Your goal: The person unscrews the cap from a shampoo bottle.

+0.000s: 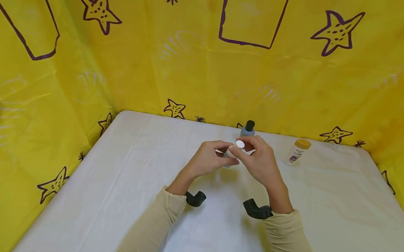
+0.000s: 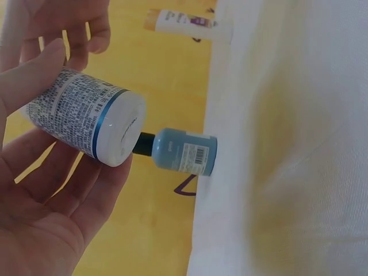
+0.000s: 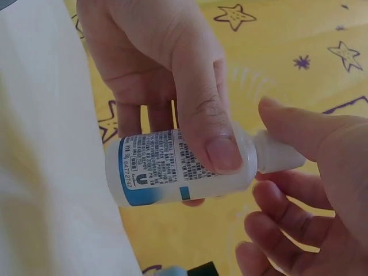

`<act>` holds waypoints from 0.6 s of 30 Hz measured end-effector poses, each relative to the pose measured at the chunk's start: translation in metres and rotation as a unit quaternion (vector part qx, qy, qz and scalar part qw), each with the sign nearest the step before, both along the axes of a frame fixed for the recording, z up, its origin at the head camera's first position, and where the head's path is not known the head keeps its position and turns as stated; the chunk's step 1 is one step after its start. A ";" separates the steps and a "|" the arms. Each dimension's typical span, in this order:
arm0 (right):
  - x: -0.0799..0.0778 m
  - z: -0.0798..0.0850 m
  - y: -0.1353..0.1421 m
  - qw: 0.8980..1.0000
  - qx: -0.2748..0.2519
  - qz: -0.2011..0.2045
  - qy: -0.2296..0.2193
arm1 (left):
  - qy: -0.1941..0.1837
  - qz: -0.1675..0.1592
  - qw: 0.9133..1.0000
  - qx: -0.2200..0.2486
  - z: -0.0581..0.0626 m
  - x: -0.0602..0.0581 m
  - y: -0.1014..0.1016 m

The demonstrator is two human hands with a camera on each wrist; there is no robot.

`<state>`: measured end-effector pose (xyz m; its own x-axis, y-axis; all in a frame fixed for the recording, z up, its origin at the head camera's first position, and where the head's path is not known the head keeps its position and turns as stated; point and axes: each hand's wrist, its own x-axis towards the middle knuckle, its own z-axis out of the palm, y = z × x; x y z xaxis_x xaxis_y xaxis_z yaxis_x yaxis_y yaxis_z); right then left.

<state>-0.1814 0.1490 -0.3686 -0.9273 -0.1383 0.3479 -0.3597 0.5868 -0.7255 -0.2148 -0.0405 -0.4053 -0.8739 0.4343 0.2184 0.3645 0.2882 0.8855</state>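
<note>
My left hand (image 1: 207,157) grips a small white bottle (image 2: 86,118) by its body, thumb across one side and fingers round the other. Dense printed text and a blue band (image 3: 127,172) mark its label. The bottle is held up above the table, tilted, with its base toward me. At its top end, my right hand (image 1: 260,159) pinches the white cap (image 3: 279,152) between thumb and fingers. The cap sits at the bottle's neck. In the right wrist view, the other fingers of that hand curl loosely below the cap.
Behind the hands a blue bottle with a black cap (image 1: 249,125) stands near the table's back edge. To the right is a white bottle with a yellow cap (image 1: 296,154). A white cloth covers the table (image 1: 138,168); yellow patterned sheets (image 1: 139,53) hang round it.
</note>
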 end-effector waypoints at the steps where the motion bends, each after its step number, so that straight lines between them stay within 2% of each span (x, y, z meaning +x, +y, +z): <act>1: 0.000 0.000 0.000 1.000 0.001 -0.001 -0.001 | -0.001 0.000 1.000 -0.001 0.000 0.000 0.000; 6: 0.000 0.001 -0.001 1.000 -0.001 -0.002 0.015 | -0.012 0.002 1.000 -0.002 0.000 -0.001 -0.002; 11: 0.000 0.004 0.000 0.999 -0.026 -0.024 0.034 | -0.016 0.020 1.000 0.004 0.003 -0.002 -0.008; 18: 0.000 0.005 -0.001 0.996 -0.067 -0.046 0.046 | -0.021 0.051 0.998 0.043 0.013 -0.007 -0.023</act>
